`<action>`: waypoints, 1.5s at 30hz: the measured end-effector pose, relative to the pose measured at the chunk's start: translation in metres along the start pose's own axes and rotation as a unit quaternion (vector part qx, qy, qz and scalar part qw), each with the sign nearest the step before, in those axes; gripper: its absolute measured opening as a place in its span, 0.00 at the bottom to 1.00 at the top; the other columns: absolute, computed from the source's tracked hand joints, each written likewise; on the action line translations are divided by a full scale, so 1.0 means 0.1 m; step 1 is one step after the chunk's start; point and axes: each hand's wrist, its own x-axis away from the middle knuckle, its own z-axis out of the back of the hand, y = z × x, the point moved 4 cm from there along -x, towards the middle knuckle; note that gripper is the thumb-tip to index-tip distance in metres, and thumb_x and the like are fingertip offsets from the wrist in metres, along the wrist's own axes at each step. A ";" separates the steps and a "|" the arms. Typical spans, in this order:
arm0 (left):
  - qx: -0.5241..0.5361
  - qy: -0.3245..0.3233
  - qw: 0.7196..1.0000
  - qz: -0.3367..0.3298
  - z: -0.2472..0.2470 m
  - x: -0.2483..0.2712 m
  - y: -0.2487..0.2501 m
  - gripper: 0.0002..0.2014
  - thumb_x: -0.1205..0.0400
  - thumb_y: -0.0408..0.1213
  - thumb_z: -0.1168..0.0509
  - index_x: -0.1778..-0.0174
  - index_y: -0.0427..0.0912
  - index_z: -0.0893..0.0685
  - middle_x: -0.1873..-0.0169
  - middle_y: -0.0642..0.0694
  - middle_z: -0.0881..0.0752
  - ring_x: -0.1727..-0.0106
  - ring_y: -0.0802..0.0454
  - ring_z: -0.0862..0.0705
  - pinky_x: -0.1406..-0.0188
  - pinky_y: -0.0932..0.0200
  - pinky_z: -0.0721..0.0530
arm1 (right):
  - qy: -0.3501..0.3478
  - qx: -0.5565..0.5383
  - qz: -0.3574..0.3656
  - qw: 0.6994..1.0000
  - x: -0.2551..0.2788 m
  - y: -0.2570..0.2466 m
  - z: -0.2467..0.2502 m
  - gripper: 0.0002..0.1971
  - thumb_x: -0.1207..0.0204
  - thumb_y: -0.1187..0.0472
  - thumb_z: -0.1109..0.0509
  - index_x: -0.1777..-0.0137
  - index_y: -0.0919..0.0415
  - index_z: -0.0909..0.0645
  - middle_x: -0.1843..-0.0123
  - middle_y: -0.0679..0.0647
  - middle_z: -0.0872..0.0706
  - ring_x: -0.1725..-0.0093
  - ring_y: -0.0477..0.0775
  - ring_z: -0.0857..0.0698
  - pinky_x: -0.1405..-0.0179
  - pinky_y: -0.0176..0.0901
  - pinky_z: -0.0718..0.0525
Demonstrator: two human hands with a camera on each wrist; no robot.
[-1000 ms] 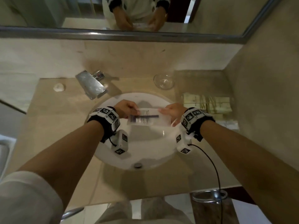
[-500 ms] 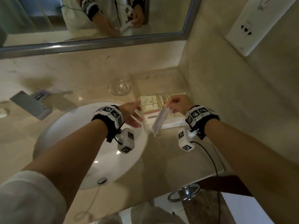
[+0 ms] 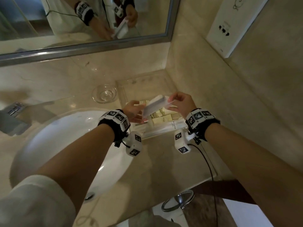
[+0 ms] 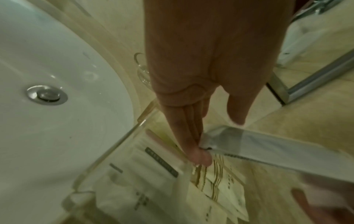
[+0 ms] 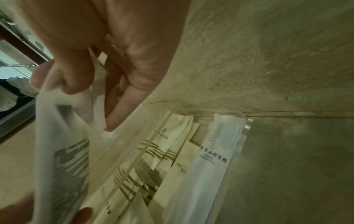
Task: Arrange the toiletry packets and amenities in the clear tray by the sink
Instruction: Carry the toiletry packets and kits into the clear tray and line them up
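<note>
Over the clear tray (image 3: 161,134) by the sink (image 3: 68,136), both hands hold one white packet (image 3: 155,105) in the air. From the head view the left hand (image 3: 133,112) takes its near end and the right hand (image 3: 180,103) pinches the far end, the packet tilted up toward the right. Only the left wrist view shows how the left fingers (image 4: 193,145) lie: straight and together, tips touching the packet's corner (image 4: 208,141), thumb apart and clear of it. Only the right wrist view shows the right thumb and fingers (image 5: 76,81) curled round the packet's edge (image 5: 63,148), grey print on its face. That view also reads the tray's contents best: cream sachets (image 5: 168,145) with brown stripes overlapping, and a long white sleeve (image 5: 214,153) with a flower logo along the tray's side. A glass dish (image 3: 104,94) sits just beside the tray, near the wall. A mirror (image 3: 82,22) hangs above, a socket panel (image 3: 229,27) on the right wall. The hands and packet hide much of the tray's middle from above.
</note>
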 end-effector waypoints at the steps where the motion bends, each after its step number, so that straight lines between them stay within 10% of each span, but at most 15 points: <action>1: 0.015 0.009 1.000 0.001 0.01 -0.02 0.00 0.24 0.19 0.35 0.35 0.27 0.42 0.33 0.58 0.38 0.17 0.77 0.50 0.13 0.76 0.59 0.12 | 0.001 0.019 0.000 1.000 -0.01 0.02 0.02 0.16 0.29 0.82 0.35 0.69 0.61 0.24 0.63 0.53 0.19 0.60 0.49 0.17 0.59 0.39 0.12; 5: 0.061 0.022 0.997 -0.032 0.05 -0.08 0.02 0.20 0.22 0.26 0.33 0.35 0.41 0.27 0.63 0.41 0.20 0.84 0.58 0.18 0.74 0.59 0.10 | -0.002 0.157 -0.014 0.988 -0.08 0.16 0.14 0.18 0.29 0.78 0.38 0.66 0.52 0.24 0.49 0.52 0.17 0.56 0.46 0.21 0.53 0.39 0.23; 10: 0.010 0.011 0.998 -0.053 0.02 -0.14 0.03 0.16 0.24 0.19 0.34 0.54 0.46 0.25 0.58 0.36 0.20 0.67 0.46 0.16 0.71 0.57 0.11 | 0.020 0.161 -0.051 0.985 -0.10 0.23 0.15 0.13 0.27 0.72 0.38 0.45 0.59 0.22 0.37 0.57 0.20 0.40 0.55 0.22 0.43 0.44 0.27; 14: -0.012 -0.038 0.996 -0.077 -0.12 -0.16 0.04 0.19 0.23 0.18 0.36 0.46 0.44 0.31 0.60 0.43 0.20 0.67 0.47 0.18 0.74 0.63 0.13 | -0.028 0.296 -0.018 0.955 -0.15 0.26 0.00 0.20 0.22 0.56 0.33 0.32 0.61 0.25 0.31 0.55 0.21 0.32 0.55 0.24 0.36 0.43 0.28; 19: -0.070 -0.068 0.991 -0.087 -0.22 -0.24 0.00 0.20 0.22 0.18 0.38 0.45 0.46 0.32 0.60 0.46 0.20 0.64 0.49 0.18 0.71 0.63 0.13 | -0.089 0.369 -0.022 0.925 -0.27 0.37 -0.09 0.09 0.22 0.58 0.33 0.44 0.59 0.19 0.49 0.57 0.15 0.48 0.59 0.17 0.46 0.48 0.20; 26: -0.055 0.041 0.993 -0.093 0.04 -0.32 -0.02 0.13 0.19 0.20 0.41 0.45 0.41 0.28 0.65 0.42 0.20 0.70 0.52 0.21 0.82 0.69 0.19 | -0.126 0.476 -0.050 0.869 -0.43 0.56 0.01 0.13 0.21 0.63 0.34 0.38 0.62 0.19 0.38 0.61 0.16 0.39 0.63 0.18 0.38 0.50 0.21; 34: -0.100 0.106 0.980 -0.138 0.28 -0.43 -0.05 0.09 0.19 0.24 0.43 0.49 0.42 0.23 0.69 0.48 0.17 0.83 0.69 0.20 0.75 0.71 0.23 | -0.125 0.666 0.010 0.735 -0.57 0.63 -0.07 0.09 0.22 0.54 0.37 0.44 0.50 0.19 0.34 0.52 0.23 0.30 0.60 0.31 0.25 0.61 0.38; 41: -0.110 0.114 0.977 -0.146 0.30 -0.42 -0.04 0.08 0.19 0.25 0.41 0.49 0.41 0.23 0.69 0.49 0.17 0.74 0.60 0.18 0.74 0.70 0.22 | -0.056 0.667 0.028 0.742 -0.55 0.52 -0.04 0.15 0.26 0.47 0.32 0.44 0.54 0.23 0.39 0.53 0.21 0.36 0.57 0.25 0.34 0.56 0.32; 45: -0.122 0.109 0.975 -0.149 0.26 -0.39 0.00 0.07 0.19 0.26 0.40 0.50 0.41 0.22 0.68 0.49 0.17 0.70 0.57 0.19 0.70 0.67 0.23 | -0.134 0.559 -0.002 0.819 -0.38 0.54 -0.05 0.23 0.27 0.47 0.29 0.37 0.56 0.27 0.48 0.55 0.17 0.49 0.58 0.18 0.50 0.47 0.21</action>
